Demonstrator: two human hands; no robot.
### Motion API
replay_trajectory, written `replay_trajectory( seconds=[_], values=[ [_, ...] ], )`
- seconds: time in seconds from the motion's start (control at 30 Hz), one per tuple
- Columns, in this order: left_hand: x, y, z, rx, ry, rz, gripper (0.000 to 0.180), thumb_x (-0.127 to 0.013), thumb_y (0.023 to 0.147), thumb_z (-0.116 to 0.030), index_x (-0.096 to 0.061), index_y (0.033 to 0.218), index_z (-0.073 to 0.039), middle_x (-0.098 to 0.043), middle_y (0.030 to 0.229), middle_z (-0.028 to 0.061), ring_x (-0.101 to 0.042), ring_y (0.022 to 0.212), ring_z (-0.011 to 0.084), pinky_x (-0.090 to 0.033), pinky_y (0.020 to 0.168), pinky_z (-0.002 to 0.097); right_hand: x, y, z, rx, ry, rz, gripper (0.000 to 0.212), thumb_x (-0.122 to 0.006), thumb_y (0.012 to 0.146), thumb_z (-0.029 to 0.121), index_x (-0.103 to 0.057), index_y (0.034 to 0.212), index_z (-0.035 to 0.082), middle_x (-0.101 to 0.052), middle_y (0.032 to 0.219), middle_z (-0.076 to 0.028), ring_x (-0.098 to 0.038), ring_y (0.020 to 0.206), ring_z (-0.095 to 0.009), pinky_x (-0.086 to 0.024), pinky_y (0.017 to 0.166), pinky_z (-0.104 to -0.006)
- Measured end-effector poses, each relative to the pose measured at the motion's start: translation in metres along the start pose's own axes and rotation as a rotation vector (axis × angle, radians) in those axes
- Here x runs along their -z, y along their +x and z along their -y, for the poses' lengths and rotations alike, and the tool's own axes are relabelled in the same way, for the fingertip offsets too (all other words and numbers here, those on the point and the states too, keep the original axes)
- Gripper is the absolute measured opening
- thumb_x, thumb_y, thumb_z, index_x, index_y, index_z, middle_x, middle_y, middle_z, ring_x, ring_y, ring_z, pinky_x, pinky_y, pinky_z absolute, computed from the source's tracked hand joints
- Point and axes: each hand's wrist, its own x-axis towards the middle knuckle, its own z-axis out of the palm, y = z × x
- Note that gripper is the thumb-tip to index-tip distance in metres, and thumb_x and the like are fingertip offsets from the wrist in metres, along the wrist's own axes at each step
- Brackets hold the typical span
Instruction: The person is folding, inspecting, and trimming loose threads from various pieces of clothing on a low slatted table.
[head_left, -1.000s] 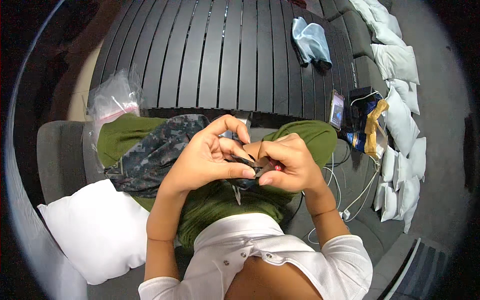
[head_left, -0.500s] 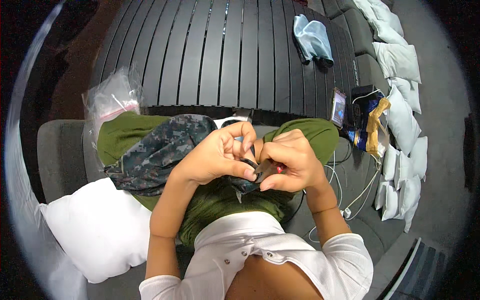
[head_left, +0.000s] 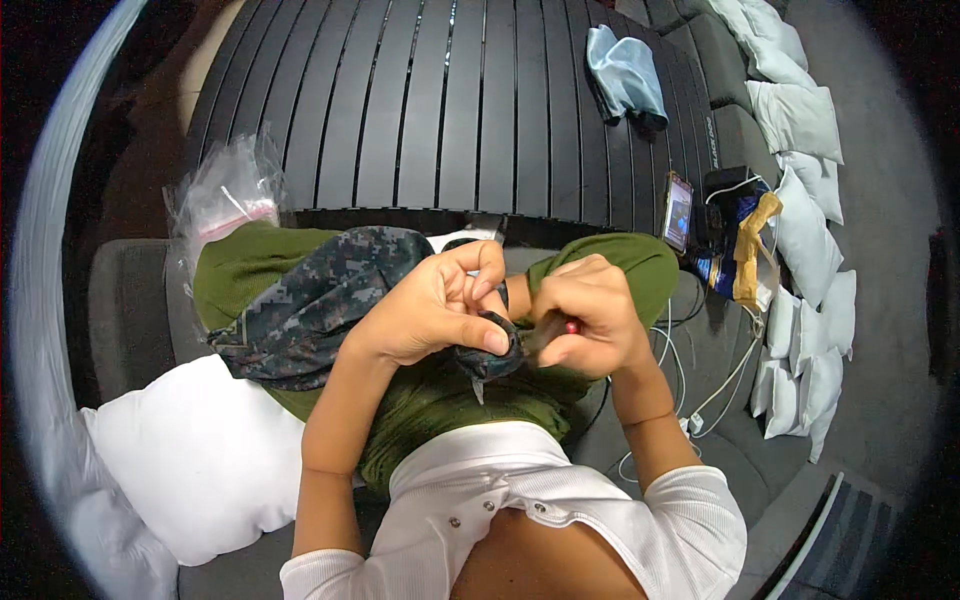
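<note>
On my lap lies a dark blue-grey digital camouflage cloth [head_left: 330,290], spread over the left thigh of my green trousers. My left hand [head_left: 425,315] pinches a bunched dark edge [head_left: 490,362] of cloth between thumb and fingers. Just to its right, my right hand [head_left: 590,320] is closed around a small greyish tool [head_left: 547,335] with a red part showing between the fingers. The tool is blurred and mostly covered, so its exact kind is unclear. Its tip is close to the bunched cloth; whether they touch I cannot tell.
Ahead stands a black slatted table [head_left: 450,110] with a light-blue satin cloth [head_left: 627,72] on it. A clear plastic bag [head_left: 235,190] is at the left, above a white pillow [head_left: 200,455]. At right are a phone [head_left: 677,212], white cables [head_left: 700,420] and several white cushions [head_left: 810,230].
My right hand has drawn the small tool slightly right, away from the pinched cloth. My left hand stays almost in place, with the bunched edge turned a little.
</note>
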Motion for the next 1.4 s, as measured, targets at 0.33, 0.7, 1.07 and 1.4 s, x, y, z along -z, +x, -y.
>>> replay_trajectory(
  seconds=[0.33,0.7,1.07,1.4],
  values=[
    [-0.0003,-0.0030,-0.0013,-0.013,-0.036,0.000,0.041,-0.070,0.064,0.008,-0.035,0.077,-0.010,-0.059,0.070,0.0049,-0.056,0.064,0.0063,-0.044,0.056,0.0168,0.0023,-0.0016,0.0042,-0.114,0.020,-0.056,0.055,-0.059,0.071,0.057,-0.044,0.059,0.005,-0.038,0.046,0.000,-0.038,0.038,-0.014,-0.027,0.038,-0.0255],
    [0.0016,-0.0015,0.0012,-0.003,-0.005,-0.011,0.042,-0.070,0.064,0.007,-0.034,0.075,-0.010,-0.058,0.073,0.0055,-0.056,0.066,0.0065,-0.044,0.057,0.0159,-0.0032,0.0045,0.0069,-0.075,-0.039,0.066,0.045,-0.066,0.069,0.046,-0.048,0.063,0.005,-0.038,0.046,-0.002,-0.042,0.039,-0.017,-0.030,0.039,-0.0267],
    [0.0013,-0.0008,0.0028,-0.039,-0.040,-0.021,0.042,-0.071,0.065,0.006,-0.033,0.073,-0.011,-0.058,0.070,0.0041,-0.056,0.063,0.0063,-0.042,0.055,0.0154,-0.0023,0.0049,0.0048,0.003,-0.142,0.035,0.047,-0.066,0.069,0.046,-0.045,0.055,0.005,-0.034,0.043,-0.002,-0.038,0.036,-0.018,-0.027,0.038,-0.0277],
    [0.0019,-0.0031,0.0021,-0.002,0.019,-0.071,0.044,-0.073,0.063,0.005,-0.033,0.070,-0.013,-0.058,0.067,0.0019,-0.055,0.060,0.0047,-0.041,0.054,0.0162,0.0016,-0.0009,0.0048,-0.119,0.017,-0.117,0.058,-0.058,0.070,0.060,-0.043,0.056,0.005,-0.035,0.044,0.000,-0.036,0.037,-0.014,-0.026,0.038,-0.0255]
  ],
)
